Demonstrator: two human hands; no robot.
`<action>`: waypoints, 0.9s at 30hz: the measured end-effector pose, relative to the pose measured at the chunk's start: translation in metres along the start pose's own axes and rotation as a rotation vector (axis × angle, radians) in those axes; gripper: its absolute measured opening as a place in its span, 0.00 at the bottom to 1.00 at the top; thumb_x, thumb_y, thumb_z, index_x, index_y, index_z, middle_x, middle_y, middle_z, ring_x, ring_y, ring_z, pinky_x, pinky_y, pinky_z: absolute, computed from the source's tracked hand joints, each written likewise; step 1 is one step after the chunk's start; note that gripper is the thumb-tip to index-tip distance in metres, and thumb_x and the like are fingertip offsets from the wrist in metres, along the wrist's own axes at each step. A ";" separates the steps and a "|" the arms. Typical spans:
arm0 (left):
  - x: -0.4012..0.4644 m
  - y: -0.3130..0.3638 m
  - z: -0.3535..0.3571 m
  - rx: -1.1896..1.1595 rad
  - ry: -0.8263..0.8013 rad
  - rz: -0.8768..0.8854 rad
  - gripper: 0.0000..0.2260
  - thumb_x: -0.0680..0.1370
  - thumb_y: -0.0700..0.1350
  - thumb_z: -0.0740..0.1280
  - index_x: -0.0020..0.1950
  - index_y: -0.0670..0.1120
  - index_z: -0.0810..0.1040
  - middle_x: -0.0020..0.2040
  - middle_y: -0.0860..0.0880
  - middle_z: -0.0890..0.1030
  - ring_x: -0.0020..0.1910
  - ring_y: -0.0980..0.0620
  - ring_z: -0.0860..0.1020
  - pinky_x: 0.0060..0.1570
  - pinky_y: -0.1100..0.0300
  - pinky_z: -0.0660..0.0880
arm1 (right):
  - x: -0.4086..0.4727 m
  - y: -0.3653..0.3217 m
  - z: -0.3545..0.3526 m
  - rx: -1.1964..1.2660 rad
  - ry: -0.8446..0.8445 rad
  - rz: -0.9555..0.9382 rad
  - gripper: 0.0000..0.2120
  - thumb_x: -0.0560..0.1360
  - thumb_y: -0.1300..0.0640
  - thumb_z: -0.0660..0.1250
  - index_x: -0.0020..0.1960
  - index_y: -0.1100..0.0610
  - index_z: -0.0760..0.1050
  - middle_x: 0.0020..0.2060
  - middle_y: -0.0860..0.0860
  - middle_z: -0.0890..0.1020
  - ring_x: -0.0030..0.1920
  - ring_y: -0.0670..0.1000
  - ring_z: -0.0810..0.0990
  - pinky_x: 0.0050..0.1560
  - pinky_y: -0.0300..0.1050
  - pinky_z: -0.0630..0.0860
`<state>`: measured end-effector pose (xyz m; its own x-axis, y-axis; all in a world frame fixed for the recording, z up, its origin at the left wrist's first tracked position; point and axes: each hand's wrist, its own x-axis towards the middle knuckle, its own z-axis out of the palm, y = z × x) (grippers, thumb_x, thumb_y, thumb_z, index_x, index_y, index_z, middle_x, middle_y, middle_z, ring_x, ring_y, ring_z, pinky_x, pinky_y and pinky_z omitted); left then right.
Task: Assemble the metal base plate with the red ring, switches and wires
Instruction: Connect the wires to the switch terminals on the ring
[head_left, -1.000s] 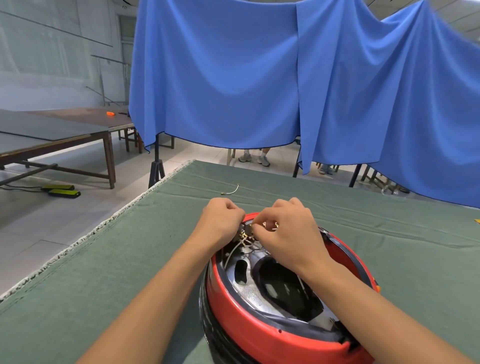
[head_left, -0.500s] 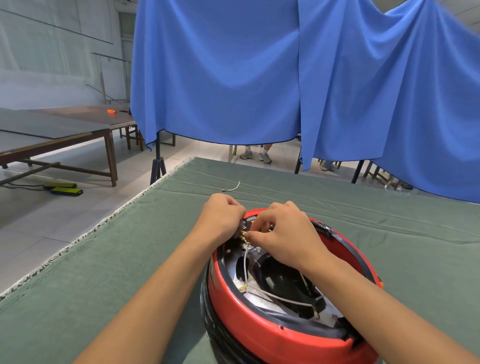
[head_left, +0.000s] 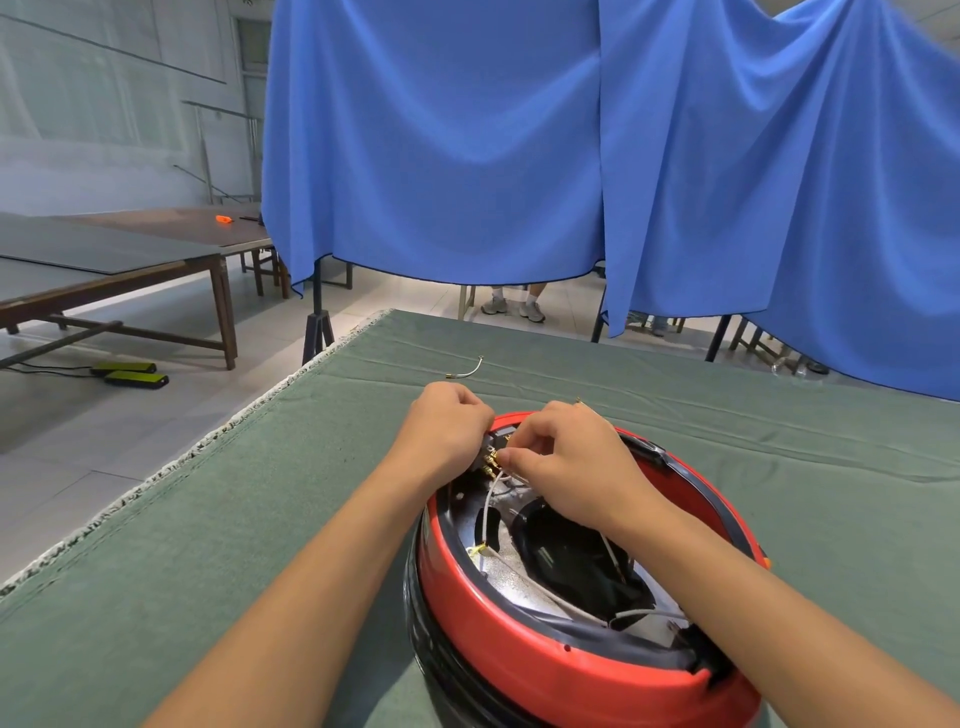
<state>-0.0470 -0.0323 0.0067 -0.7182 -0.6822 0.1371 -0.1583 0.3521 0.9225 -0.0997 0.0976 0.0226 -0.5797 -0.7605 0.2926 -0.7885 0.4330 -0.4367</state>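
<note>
2 hands meet at the red ring's (head_left: 550, 670) far rim: your left hand (head_left: 445, 434) curls on a switch (head_left: 488, 451), your right hand (head_left: 569, 467) pinches a white wire (head_left: 487, 512) there, on the tabletop (head_left: 208, 519).

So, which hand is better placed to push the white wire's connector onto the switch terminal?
Probably the right hand: it pinches at the white wire beside the brass terminals, while the left hand grips the switch side.

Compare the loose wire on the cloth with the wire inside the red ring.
The loose wire is short and lies free on the green cloth, untouched. The ring wire is longer, runs over the metal plate, and its upper end is pinched by the right hand. Both are white with gold terminals.
</note>
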 end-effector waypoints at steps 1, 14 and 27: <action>0.000 0.000 0.000 0.000 -0.002 -0.001 0.10 0.71 0.35 0.63 0.31 0.45 0.75 0.28 0.47 0.77 0.27 0.50 0.73 0.36 0.58 0.71 | 0.000 0.000 0.000 0.006 -0.002 0.004 0.13 0.74 0.49 0.69 0.32 0.44 0.72 0.35 0.43 0.73 0.46 0.49 0.72 0.54 0.51 0.69; -0.003 0.002 -0.001 0.033 0.004 0.018 0.10 0.72 0.36 0.63 0.32 0.44 0.75 0.29 0.46 0.77 0.29 0.50 0.74 0.39 0.56 0.73 | 0.001 -0.002 0.003 0.028 -0.027 0.026 0.10 0.76 0.52 0.67 0.36 0.50 0.75 0.35 0.41 0.71 0.49 0.52 0.73 0.56 0.55 0.70; -0.003 0.003 -0.001 -0.005 0.038 -0.015 0.07 0.70 0.35 0.65 0.32 0.40 0.79 0.29 0.43 0.78 0.27 0.50 0.73 0.37 0.58 0.71 | 0.004 0.000 0.005 0.009 0.009 0.025 0.15 0.75 0.50 0.68 0.30 0.46 0.71 0.29 0.41 0.73 0.43 0.50 0.74 0.52 0.51 0.72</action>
<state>-0.0449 -0.0298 0.0092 -0.6897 -0.7112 0.1363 -0.1653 0.3380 0.9265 -0.1006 0.0918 0.0193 -0.6014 -0.7450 0.2888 -0.7716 0.4477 -0.4519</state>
